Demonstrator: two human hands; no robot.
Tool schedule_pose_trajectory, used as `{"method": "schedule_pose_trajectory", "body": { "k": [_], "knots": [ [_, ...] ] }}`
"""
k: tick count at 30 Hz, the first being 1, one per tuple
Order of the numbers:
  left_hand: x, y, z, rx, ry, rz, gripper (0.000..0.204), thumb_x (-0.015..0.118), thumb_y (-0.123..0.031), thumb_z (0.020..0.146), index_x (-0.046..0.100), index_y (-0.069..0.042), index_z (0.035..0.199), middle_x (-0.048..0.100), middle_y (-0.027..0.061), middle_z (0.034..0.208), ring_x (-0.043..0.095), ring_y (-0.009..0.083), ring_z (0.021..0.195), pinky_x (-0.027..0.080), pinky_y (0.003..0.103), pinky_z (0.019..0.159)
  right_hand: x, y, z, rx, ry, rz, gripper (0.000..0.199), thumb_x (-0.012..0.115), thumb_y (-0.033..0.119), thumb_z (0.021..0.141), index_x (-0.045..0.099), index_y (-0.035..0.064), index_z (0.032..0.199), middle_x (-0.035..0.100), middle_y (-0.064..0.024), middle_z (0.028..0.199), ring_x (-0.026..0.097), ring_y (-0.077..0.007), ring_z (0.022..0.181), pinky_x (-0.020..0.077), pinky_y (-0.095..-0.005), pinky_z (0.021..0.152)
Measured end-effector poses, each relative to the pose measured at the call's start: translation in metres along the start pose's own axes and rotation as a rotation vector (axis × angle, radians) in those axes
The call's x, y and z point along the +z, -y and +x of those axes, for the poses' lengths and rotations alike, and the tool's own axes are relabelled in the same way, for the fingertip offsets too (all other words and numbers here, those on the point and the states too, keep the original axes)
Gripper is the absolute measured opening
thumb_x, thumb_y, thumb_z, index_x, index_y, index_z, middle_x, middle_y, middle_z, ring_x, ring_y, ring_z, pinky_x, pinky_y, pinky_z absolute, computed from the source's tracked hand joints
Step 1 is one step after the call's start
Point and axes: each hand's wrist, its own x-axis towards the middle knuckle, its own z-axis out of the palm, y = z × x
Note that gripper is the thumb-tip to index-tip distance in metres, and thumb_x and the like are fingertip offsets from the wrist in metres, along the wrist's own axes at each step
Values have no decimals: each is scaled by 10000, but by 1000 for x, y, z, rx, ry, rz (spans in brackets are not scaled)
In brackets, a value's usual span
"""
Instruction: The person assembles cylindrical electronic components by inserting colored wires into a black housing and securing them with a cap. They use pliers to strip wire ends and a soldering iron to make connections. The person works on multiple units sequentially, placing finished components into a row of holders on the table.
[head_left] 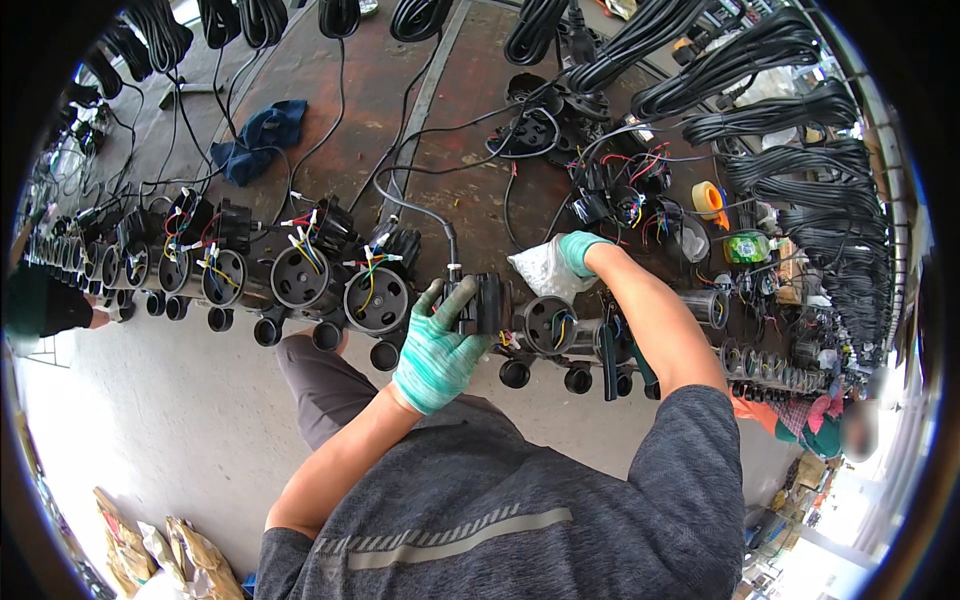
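My left hand [437,350], in a green and white glove, grips a black plastic housing [488,304] at the table's near edge. A grey-black cable [447,230] enters that housing from above. My right hand [578,252], gloved alike, is at a white plastic bag [543,272]; its fingers are hidden at the bag, so their grip does not show. Just left of my left hand is a round black cylinder end [376,300] with coloured wires and white connectors. Another round black end [550,325] with wires lies below the bag.
Similar cylinders line the table edge both ways. Coiled black cables [760,115] hang along the far and right sides. A blue cloth [258,140], a tape roll [709,202], a green-labelled bottle [746,248] and black parts [560,110] lie on the table [450,120]. Other people stand at both sides.
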Motion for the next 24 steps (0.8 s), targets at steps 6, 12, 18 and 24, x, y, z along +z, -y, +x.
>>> {"method": "schedule_pose_trajectory", "body": {
  "k": [6, 12, 18, 24],
  "knots": [
    [0, 4, 1, -15, -5, 20, 315, 840, -115, 731, 806, -227, 1024, 591, 240, 1515, 489, 419, 1492, 377, 589, 1210, -14, -7, -28, 125, -136, 214, 198, 725, 209, 878, 839, 105, 1002, 789, -193, 1055, 751, -413, 980, 599, -486, 865],
    [-4, 3, 6, -9, -70, 10, 288, 806, -112, 695, 814, -161, 978, 702, 209, 1372, 547, 435, 1445, 396, 622, 1185, -72, 32, -119, 203, -539, 812, 159, 671, 60, 984, 721, 43, 1134, 759, -164, 941, 755, -237, 887, 596, -370, 808],
    [-5, 2, 9, -12, -54, -5, 229, 840, -170, 742, 811, -150, 968, 663, 264, 1410, 530, 436, 1458, 394, 597, 1188, -50, 135, -210, -215, -812, 1472, 234, 584, 60, 1102, 620, 19, 1329, 754, -91, 1135, 753, -182, 1006, 621, -344, 896],
    [-6, 2, 9, -14, -24, -10, 289, 821, -65, 733, 825, -155, 1007, 521, 316, 1570, 507, 468, 1454, 412, 531, 1181, -8, 216, -199, -346, -1256, 1381, 143, 652, 69, 1073, 715, 38, 1198, 721, -106, 1155, 705, -200, 1031, 577, -359, 915]
  ]
}}
